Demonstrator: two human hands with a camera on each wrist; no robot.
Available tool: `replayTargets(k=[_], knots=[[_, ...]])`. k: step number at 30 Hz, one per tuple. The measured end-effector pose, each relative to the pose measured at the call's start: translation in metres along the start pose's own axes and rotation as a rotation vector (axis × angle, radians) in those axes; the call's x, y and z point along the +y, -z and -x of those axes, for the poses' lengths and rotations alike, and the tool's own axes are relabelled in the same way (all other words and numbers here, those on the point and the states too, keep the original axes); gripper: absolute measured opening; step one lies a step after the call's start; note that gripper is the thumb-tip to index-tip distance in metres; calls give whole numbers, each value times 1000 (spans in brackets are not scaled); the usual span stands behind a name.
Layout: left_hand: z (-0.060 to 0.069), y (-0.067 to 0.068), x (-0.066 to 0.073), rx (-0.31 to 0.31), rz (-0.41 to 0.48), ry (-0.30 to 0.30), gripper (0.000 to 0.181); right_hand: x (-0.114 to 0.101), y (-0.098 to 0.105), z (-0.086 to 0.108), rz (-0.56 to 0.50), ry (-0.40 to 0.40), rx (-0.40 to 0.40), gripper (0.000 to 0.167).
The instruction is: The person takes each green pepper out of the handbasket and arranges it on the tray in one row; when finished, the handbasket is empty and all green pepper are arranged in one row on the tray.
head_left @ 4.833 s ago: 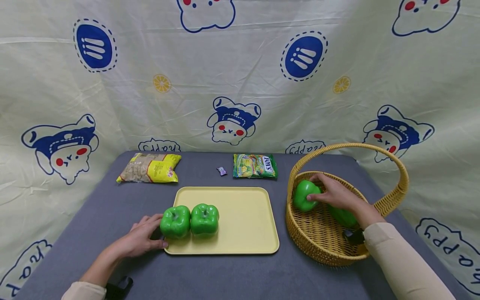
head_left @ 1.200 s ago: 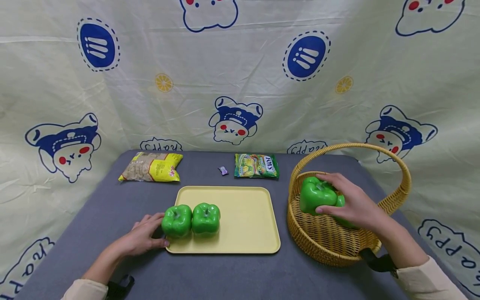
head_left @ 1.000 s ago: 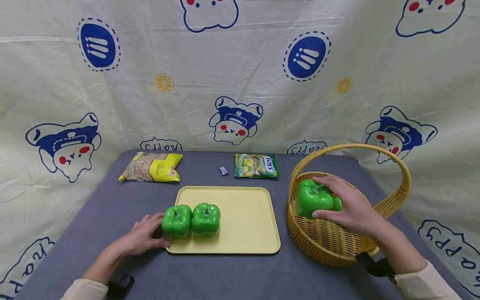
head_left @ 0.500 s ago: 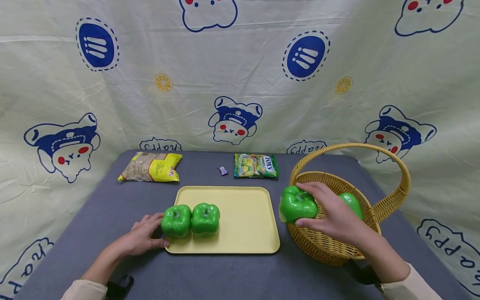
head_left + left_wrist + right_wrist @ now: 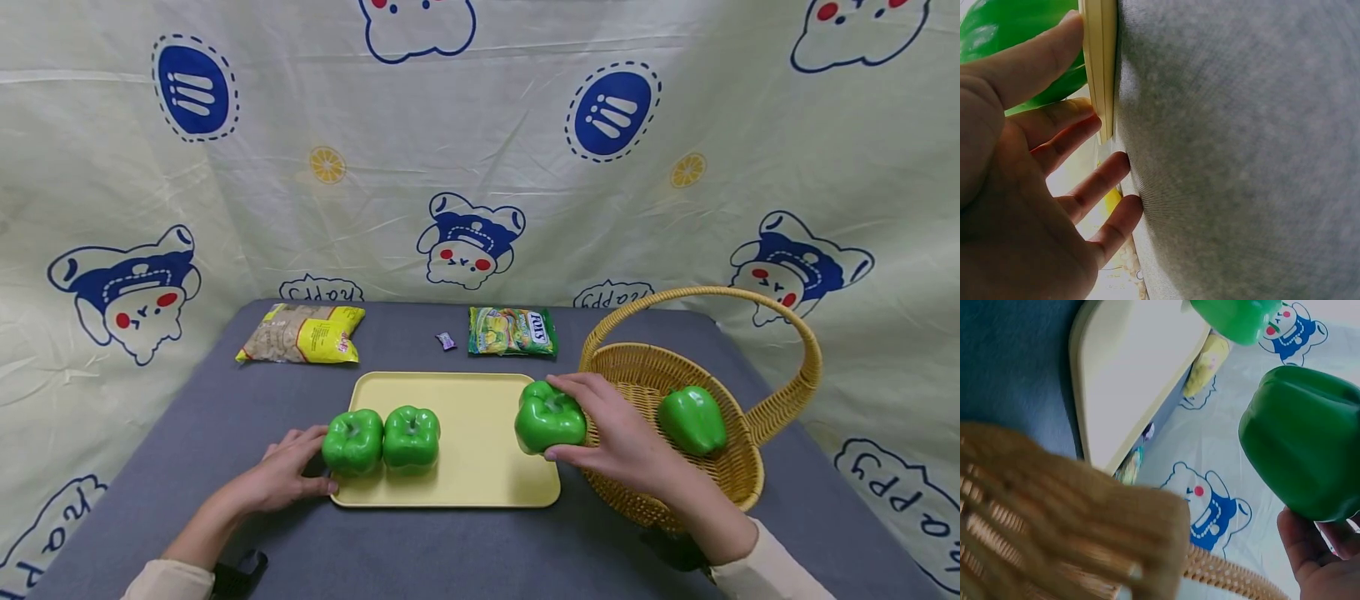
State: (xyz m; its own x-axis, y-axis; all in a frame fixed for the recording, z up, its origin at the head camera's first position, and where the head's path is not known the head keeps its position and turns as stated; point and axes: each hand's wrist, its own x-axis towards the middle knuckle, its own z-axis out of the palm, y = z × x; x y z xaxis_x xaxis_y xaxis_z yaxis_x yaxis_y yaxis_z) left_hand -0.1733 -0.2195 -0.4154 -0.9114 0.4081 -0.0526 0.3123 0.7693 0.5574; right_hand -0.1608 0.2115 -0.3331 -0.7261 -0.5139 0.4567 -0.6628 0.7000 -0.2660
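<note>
A green pepper [image 5: 550, 417] is gripped between thumb and fingers of the right hand [image 5: 618, 433], above the right end of the yellow tray [image 5: 480, 442]. In the right wrist view that pepper [image 5: 1304, 440] hangs beyond the basket rim, above the fingers [image 5: 1300, 540]. On the tray's left side two green peppers [image 5: 352, 442] [image 5: 411, 439] stand side by side. The left hand [image 5: 281, 473] touches the tray's left edge, fingers relaxed; the left wrist view shows thumb and fingers at the tray edge [image 5: 1100, 62]. Another green pepper [image 5: 692, 419] lies in the wicker basket [image 5: 637, 504].
Behind the tray lie a yellow snack bag [image 5: 303, 335], a small purple packet [image 5: 446, 341] and a green packet [image 5: 512, 332]. The basket's tall handle [image 5: 806, 358] arches up at the right. A printed cloth [image 5: 480, 150] hangs behind the grey table.
The right hand has lifted the pepper out of the basket and moved left to over the tray's right end. The pepper left in the basket is uncovered. The left hand has stayed put.
</note>
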Motion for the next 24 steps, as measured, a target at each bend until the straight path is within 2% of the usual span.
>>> replayTargets(k=[12, 20, 24], knots=[[0, 0, -1, -7, 7, 1, 70, -12, -23, -14, -19, -33, -33, 81], [1, 0, -1, -3, 13, -5, 71, -16, -40, -22, -43, -5, -19, 77], [0, 0, -1, -6, 16, 6, 71, -17, -48, -25, -58, -36, -47, 76]])
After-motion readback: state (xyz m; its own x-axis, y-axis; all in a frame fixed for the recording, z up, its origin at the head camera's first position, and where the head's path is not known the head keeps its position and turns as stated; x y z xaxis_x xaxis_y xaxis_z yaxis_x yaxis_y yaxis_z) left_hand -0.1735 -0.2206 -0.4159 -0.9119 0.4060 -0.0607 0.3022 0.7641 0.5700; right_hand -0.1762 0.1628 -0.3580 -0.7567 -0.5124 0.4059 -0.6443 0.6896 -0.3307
